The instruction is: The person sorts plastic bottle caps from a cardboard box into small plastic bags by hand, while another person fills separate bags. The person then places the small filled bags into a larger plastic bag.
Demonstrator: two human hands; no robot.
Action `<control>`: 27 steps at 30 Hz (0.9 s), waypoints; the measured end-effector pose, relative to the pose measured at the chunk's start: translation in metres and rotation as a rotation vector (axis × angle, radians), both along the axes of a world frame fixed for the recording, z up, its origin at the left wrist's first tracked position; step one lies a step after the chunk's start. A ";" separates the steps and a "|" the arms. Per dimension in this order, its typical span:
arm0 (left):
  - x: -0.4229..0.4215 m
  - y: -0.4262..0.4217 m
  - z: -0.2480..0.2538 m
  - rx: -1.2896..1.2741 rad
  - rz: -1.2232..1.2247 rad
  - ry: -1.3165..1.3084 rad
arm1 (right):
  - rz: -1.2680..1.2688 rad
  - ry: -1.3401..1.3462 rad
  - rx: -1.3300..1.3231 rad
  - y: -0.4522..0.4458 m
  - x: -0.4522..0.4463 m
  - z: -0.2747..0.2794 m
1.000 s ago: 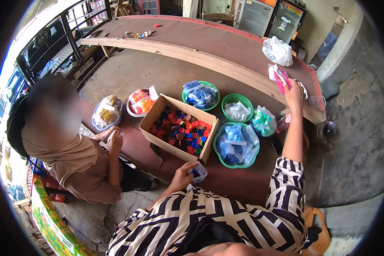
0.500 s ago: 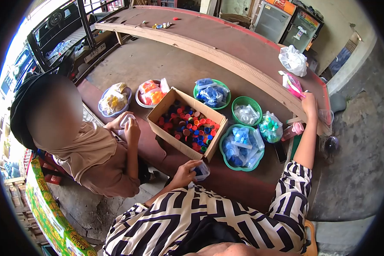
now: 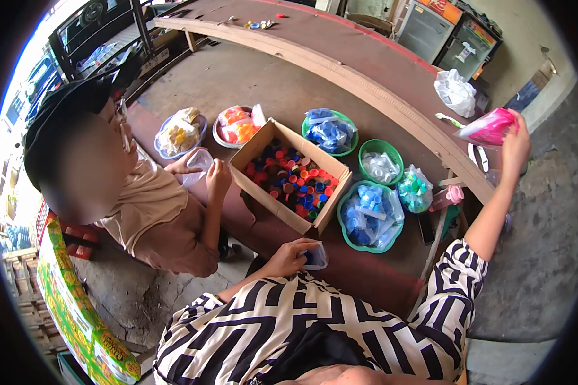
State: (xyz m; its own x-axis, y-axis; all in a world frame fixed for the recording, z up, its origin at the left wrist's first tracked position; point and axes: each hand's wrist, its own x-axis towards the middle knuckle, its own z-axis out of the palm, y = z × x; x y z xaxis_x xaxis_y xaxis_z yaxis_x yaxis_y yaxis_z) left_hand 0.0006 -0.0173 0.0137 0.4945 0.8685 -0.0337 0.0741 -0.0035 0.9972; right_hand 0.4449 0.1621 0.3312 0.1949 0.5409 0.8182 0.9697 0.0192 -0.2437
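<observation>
My left hand [image 3: 290, 258] is closed on a small clear plastic bag [image 3: 315, 257] with something dark blue inside, just in front of a cardboard box [image 3: 311, 153] of red, blue and dark bottle caps. Far out to the right, the fingers of my right hand [image 3: 517, 146] grip a bright pink and white plastic packet [image 3: 490, 128], raised over the table's end. White and green strips lie near that packet. A knotted white plastic bag [image 3: 455, 93] sits behind it.
Basins of bagged caps ring the box: blue [image 3: 331, 133], clear [image 3: 380, 166], light blue [image 3: 372, 215], orange [image 3: 239, 124], yellow [image 3: 178, 133]. A bag of green caps [image 3: 415, 190] and a phone [image 3: 425, 228] lie rightward. A wooden rail [image 3: 340, 77] crosses the table. At left, a co-worker's hands hold a clear bag [image 3: 199, 165].
My right hand has lifted the pink packet from the table edge, up and to the right. My left hand keeps its bag. The co-worker leans in, their clear bag now spread wider.
</observation>
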 end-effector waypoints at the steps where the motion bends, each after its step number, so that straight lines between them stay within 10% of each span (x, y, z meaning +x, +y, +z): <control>1: 0.000 -0.002 0.000 -0.001 -0.026 -0.001 | 0.093 -0.027 0.058 -0.010 -0.013 0.002; 10: -0.001 -0.012 -0.002 0.118 -0.099 0.073 | 0.961 0.463 -0.490 -0.067 -0.205 -0.059; 13: -0.001 -0.014 -0.007 0.097 -0.108 0.063 | 1.146 0.260 -0.685 -0.055 -0.274 -0.137; 20: -0.010 -0.019 -0.020 0.154 -0.040 0.056 | 1.276 -0.110 -0.575 -0.063 -0.385 -0.320; 27: -0.016 -0.021 -0.026 0.150 -0.010 0.010 | 1.056 0.212 -0.986 -0.022 -0.331 -0.364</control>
State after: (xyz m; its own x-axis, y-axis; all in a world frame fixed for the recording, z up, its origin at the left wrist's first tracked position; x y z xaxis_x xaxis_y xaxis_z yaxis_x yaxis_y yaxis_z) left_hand -0.0154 -0.0379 -0.0123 0.5034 0.8592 0.0910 0.0837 -0.1533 0.9846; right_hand 0.1142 0.1403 -0.0326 -0.5728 0.8184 0.0453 0.5560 0.4285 -0.7122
